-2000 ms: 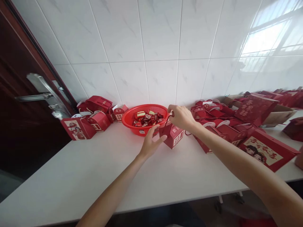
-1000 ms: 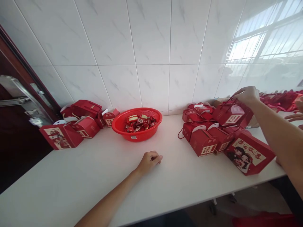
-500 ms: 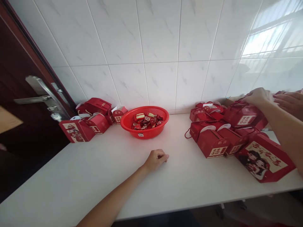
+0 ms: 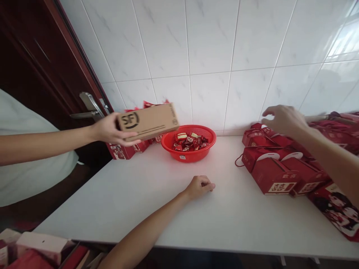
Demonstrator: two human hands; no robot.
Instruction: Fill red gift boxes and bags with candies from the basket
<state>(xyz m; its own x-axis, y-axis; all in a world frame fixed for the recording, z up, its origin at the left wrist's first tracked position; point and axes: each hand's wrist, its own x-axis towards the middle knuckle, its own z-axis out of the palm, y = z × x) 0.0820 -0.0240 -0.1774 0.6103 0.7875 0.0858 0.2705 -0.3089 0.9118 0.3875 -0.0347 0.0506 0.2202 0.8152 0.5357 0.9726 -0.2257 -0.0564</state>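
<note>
My left hand [image 4: 200, 187] rests on the white table [image 4: 174, 213] in front of a red plastic basket [image 4: 187, 156], its fingers curled and nothing visible in them. Small wrapped candies [image 4: 190, 142] in red packaging lie in that basket. On the right, my right hand [image 4: 283, 116] hovers over a group of red gift boxes [image 4: 275, 175], fingers apart and bent, holding nothing. Some of these boxes carry rope handles and printed labels. My right forearm covers part of the group.
From the left, another person's hand [image 4: 116, 130] holds a brown cardboard box [image 4: 151, 120] above the table. It partly hides more red boxes [image 4: 122, 151] by the door [image 4: 36, 63]. Several box pieces [image 4: 42, 246] sit at the lower left. A tiled wall [image 4: 207, 97] backs the table.
My right hand has come off a red gift box and opened. The other person's arm and cardboard box have come in from the left. My view has turned left; my left hand stays put.
</note>
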